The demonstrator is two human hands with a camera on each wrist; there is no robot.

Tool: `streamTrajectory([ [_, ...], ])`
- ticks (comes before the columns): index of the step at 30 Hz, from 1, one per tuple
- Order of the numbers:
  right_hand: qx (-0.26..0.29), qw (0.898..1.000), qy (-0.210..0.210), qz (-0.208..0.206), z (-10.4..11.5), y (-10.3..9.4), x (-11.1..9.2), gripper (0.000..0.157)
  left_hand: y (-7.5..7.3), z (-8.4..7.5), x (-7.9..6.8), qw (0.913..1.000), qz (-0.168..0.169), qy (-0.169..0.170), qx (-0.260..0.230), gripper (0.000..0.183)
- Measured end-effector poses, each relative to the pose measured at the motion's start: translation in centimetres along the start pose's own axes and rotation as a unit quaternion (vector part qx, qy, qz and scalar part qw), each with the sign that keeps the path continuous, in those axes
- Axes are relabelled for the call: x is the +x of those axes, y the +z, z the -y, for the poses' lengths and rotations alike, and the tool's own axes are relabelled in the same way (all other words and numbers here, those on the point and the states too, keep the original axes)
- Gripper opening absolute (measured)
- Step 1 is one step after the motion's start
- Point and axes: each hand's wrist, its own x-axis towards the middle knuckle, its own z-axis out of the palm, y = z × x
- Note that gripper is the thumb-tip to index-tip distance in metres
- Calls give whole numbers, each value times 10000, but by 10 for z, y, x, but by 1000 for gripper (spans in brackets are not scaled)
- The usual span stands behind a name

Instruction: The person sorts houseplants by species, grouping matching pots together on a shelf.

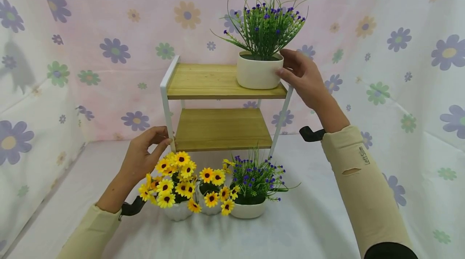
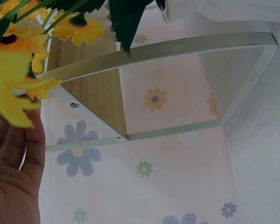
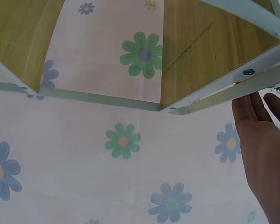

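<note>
A two-tier shelf with wooden boards and a white frame stands in the middle of the head view. On the right of its top board sits a white oval pot with purple-flowered artificial grass. My right hand holds the pot's right end, thumb in front and fingers behind. In the right wrist view this hand is beside the frame, and the pot itself is out of sight. My left hand pinches the shelf's left front post; yellow flowers partly cover its fingertips in the left wrist view.
On the white cloth before the shelf stand two pots of yellow flowers and another white pot of purple flowers. The lower board lies behind them. Flower-printed cloth hangs behind and at both sides.
</note>
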Motion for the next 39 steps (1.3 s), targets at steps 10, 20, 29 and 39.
streamTrajectory([
  [10, 747, 9943, -735, -216, -4, 1, -33, 47, 0, -2, 0, 9999, 3, -91, 48, 31],
  [20, 1506, 9743, -1647, -296, -18, 3, -75, 47, 1, 0, -1, 10000, 6, -85, -26, 32],
  [29, 1689, 9642, -2041, -56, -42, 4, -109, 47, 0, -1, 0, 10000, -7, -24, -6, 32],
  [39, 1561, 9748, -1579, 236, -84, 15, -149, 45, 1, -2, -1, 10000, -1, -75, -13, 32],
])
